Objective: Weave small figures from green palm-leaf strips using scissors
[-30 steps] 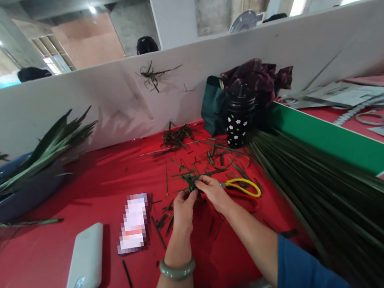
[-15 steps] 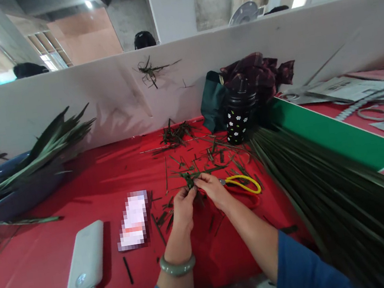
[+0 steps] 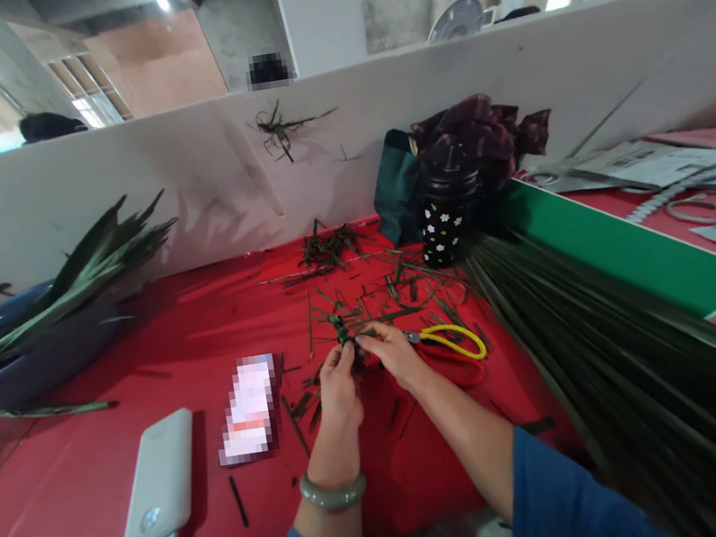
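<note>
Between my fingertips is a small woven piece of dark green leaf (image 3: 340, 328), with thin ends sticking out at its top. My left hand (image 3: 340, 385) pinches it from below, thumb and fingers closed on it. Close beside, my right hand (image 3: 389, 349) pinches its right side, where a leaf strip runs; the exact grip is partly hidden by the fingers. Scissors with yellow handles (image 3: 453, 339) lie just right of my right hand. Cut leaf scraps (image 3: 401, 284) are scattered on the red table (image 3: 160, 343) around the hands.
A phone (image 3: 249, 409) and a white power bank (image 3: 160, 484) with a cable lie at left. Behind them stands a blue basin (image 3: 42, 365) of leaves. A flowered black cup (image 3: 440, 225) and long leaves (image 3: 611, 338) occupy the right. A white partition (image 3: 182, 169) rises behind.
The woven leaf piece has tilted more upright and shifted slightly left, so more of it shows above my left fingers. Both hands keep hold of it.
</note>
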The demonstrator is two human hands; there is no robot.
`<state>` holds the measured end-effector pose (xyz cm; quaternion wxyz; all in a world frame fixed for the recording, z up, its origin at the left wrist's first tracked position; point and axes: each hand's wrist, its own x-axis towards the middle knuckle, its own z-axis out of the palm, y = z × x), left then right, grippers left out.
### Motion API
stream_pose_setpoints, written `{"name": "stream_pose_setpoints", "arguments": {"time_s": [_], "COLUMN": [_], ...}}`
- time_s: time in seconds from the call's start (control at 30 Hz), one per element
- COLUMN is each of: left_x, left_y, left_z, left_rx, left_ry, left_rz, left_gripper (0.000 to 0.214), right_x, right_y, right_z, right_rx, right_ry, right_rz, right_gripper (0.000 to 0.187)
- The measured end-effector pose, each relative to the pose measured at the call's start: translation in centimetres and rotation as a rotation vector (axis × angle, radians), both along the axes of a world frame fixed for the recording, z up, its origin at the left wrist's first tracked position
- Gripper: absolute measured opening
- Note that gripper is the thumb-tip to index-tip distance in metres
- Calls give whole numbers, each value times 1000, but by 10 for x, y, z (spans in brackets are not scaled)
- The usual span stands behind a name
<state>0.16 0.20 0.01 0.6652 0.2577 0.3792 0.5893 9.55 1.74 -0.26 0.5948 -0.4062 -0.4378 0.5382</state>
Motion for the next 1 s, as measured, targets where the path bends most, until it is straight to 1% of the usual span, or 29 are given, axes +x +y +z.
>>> {"name": "stream_pose_setpoints", "arguments": {"time_s": [0.13,0.27,0.37,0.47,0.53,0.63,0.7,0.77,0.83,0.9,1.0], "left_x": [1,0,-3,-5,-5,-3,-2,-2,-2,-2,-3], "left_y": [2,6,6,5,3,1,1,2,2,3,4], "left_z": [-2,-4,-5,-4,-4,-2,-1,-1,-2,-2,-4], "left_rx": [28,25,19,60,108,157,160,135,102,72,54], "left_ry": [-17,9,136,321,408,475,466,412,343,291,293], "left_rz": [9,37,22,20,19,-19,-20,4,27,33,3], "left_gripper": [20,22,22,20,19,18,18,19,20,22,23], "right_x": [1,3,6,9,11,13,14,15,15,15,16], "right_y": [-1,1,2,3,4,4,3,3,3,3,3], "right_z": [1,-2,-4,-2,-1,0,2,3,3,3,3], "right_rx": [-7,37,80,97,76,26,9,5,10,28,73], "right_ry": [-20,-154,-252,-251,-250,-215,-155,-140,-223,-352,-452], "right_rz": [38,50,15,-10,-5,-36,-56,-47,-15,26,43], "right_gripper": [11,9,13,21,20,21,20,19,19,18,16]}}
